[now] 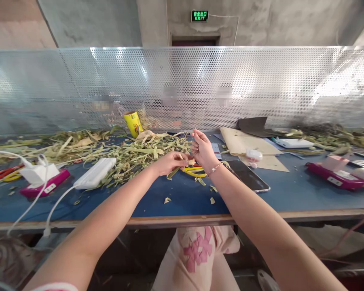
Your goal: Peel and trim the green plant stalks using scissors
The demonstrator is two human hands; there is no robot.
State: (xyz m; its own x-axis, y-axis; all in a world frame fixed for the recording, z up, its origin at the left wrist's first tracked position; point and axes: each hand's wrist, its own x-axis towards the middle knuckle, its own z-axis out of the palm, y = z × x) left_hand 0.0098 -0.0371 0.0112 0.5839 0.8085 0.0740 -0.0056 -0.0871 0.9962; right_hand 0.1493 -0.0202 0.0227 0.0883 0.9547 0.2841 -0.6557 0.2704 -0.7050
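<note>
Both my arms reach out over a blue table (188, 198). My left hand (169, 162) is closed in a pinch on a thin green-yellow plant strip (172, 173) that hangs down from it. My right hand (202, 148), with a bracelet on the wrist, meets the left one and its fingers curl round the same small piece. Yellow-handled scissors (195, 171) lie on the table just under the hands. A heap of dried green stems and leaves (133, 153) spreads out behind and left of the hands.
A phone (248, 175) lies right of my right wrist. A white power bank (94, 173) with cable, pink boxes (44, 184) (333, 174), a yellow cup (133, 123), cardboard (245, 143) and more stems (330, 135) sit around. A perforated metal screen (182, 85) closes the back.
</note>
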